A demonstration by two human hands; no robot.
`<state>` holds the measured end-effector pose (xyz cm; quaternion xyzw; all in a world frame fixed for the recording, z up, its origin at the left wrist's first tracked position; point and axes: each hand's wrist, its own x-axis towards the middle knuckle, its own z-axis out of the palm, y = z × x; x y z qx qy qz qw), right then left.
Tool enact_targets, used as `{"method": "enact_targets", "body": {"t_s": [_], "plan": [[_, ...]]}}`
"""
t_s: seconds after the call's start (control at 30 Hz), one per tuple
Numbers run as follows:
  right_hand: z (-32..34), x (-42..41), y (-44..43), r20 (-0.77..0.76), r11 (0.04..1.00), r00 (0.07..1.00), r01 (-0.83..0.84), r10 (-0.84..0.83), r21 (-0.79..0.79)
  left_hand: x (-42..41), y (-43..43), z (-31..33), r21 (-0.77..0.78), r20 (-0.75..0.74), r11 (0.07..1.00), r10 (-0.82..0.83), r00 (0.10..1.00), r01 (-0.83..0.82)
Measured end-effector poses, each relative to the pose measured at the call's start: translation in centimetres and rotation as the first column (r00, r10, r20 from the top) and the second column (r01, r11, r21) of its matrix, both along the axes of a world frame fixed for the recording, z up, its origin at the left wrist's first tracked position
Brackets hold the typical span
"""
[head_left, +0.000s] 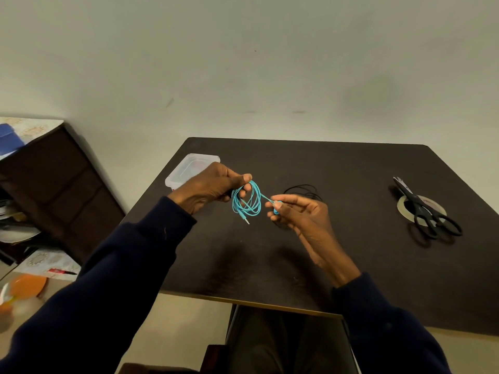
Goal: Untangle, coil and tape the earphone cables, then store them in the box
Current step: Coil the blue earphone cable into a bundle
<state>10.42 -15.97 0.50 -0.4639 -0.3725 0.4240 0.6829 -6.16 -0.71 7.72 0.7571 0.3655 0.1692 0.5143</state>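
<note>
Your left hand (213, 184) is up over the counter (351, 260), fingers curled round the turquoise earphone cable (247, 202). The thumb clamps the top of the loops against the fingers.

The cable hangs from that grip as a loose multi-loop coil, clear of the counter surface. The jack plug (247, 221) dangles at 6 o'clock of the coil.

Your right hand (302, 214) sits at 3 o'clock of the coil, close by. Thumb and fingertips pinch the free turquoise end; the other fingers are loosely bent. A short strand runs between the two hands, not quite taut.

The black earphone cable (305, 188) lies on the counter at 12 o'clock of your right hand, partly hidden behind it. I can't tell how tangled it is.

The box (186, 171) is clear plastic and sits on the counter at 10 o'clock, half covered by your left hand. Its contents are not readable.

The tape roll (400, 208) lies flat at 3 o'clock of the counter, well apart from both hands. The scissors (417, 199) lie across it — black handles toward you.
</note>
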Motion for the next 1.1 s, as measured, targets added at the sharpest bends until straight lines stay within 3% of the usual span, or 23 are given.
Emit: {"method": "enact_targets", "body": {"t_s": [0.13,0.23,0.3,0.7,0.77,0.9,1.1], "plan": [[0.7,-0.3,-0.5,0.243,0.998,0.968,0.054,-0.061,0.034,0.4,-0.4,-0.3,0.125,0.008,0.992,0.033,0.999,-0.033],[0.9,-0.2,-0.2,0.46,0.992,0.88,0.086,-0.119,0.092,0.7,-0.7,-0.3,0.173,0.017,0.984,0.042,0.999,-0.045],[1.0,-0.1,-0.1,0.524,0.988,0.839,0.101,-0.145,0.113,0.9,-0.7,-0.4,0.196,0.023,0.98,0.043,0.999,-0.047],[1.4,-0.6,1.0,0.416,0.975,0.882,0.195,-0.222,0.107,1.3,-1.7,-1.2,0.237,0.051,0.971,-0.043,0.998,0.03],[1.2,-1.1,1.2,0.451,0.961,0.849,0.242,-0.276,0.132,1.5,-2.0,-1.3,0.237,0.066,0.971,-0.041,0.997,0.024],[0.7,-1.8,1.5,0.591,0.88,0.653,0.374,-0.473,0.292,1.9,-2.6,-1.4,0.161,0.11,0.987,-0.026,0.994,0.008],[0.6,-1.7,1.6,0.462,0.855,0.72,0.422,-0.518,0.301,2.0,-3.0,-1.3,0.079,0.145,0.997,-0.022,0.989,0.01]]}}
